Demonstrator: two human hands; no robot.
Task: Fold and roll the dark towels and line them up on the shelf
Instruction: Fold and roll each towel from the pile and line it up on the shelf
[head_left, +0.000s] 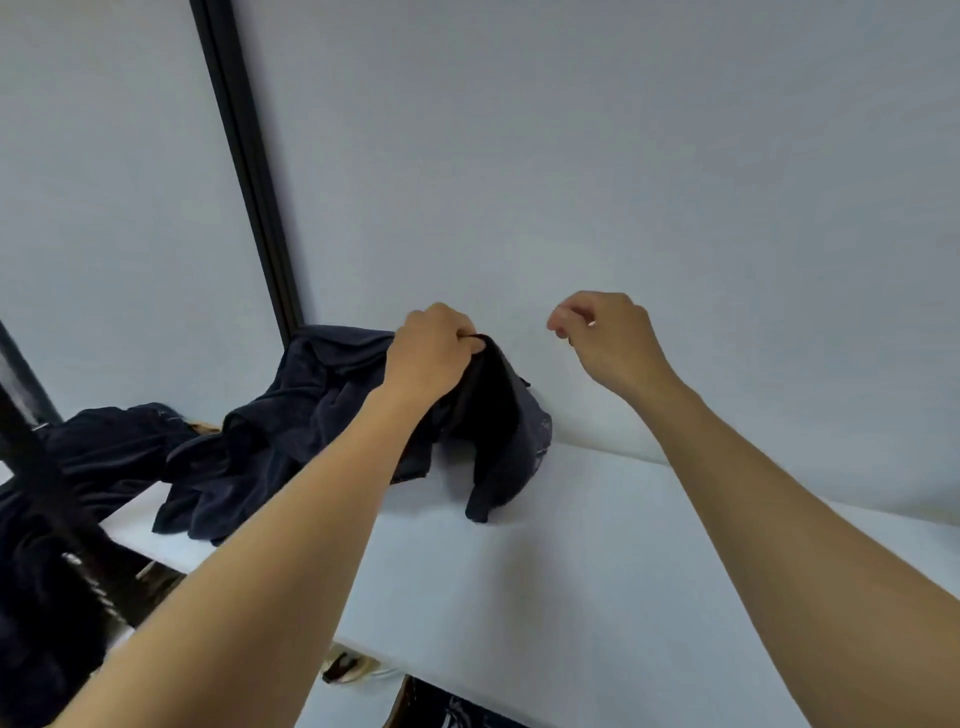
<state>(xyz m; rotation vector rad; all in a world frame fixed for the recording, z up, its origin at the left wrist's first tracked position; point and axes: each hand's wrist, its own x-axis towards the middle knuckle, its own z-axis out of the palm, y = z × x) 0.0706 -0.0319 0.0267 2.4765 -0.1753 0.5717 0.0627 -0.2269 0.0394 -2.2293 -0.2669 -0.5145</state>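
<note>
Left hand (434, 353): fingers curled together, pinching a raised edge of the dark towel (311, 426) at its top fold. Fingertips mostly hidden behind the knuckles and cloth. Right hand (605, 338): held in the air near the wall, apart from the towel, thumb and forefinger drawn close with the other fingers loosely curled; nothing visible in the grip. Whether the tips actually touch cannot be told.

The lifted part of the towel hangs down from the left hand in a dark drape, its lower end resting on the white shelf (597, 545). The rest lies crumpled and unfolded to the left, against the wall. The left forearm crosses in front of it and covers part of the folds.

Further left, a second heap of dark cloth (104, 447) spills over the shelf's end; its lower portion is lost in shadow and partly behind a black frame post (36, 457). Below the shelf's front edge, small patterned items are cut off and hard to make out.

Shelf surface white, bare to the right. Pale blue-grey wall (623, 156) behind, split by a black vertical strip (244, 166).
</note>
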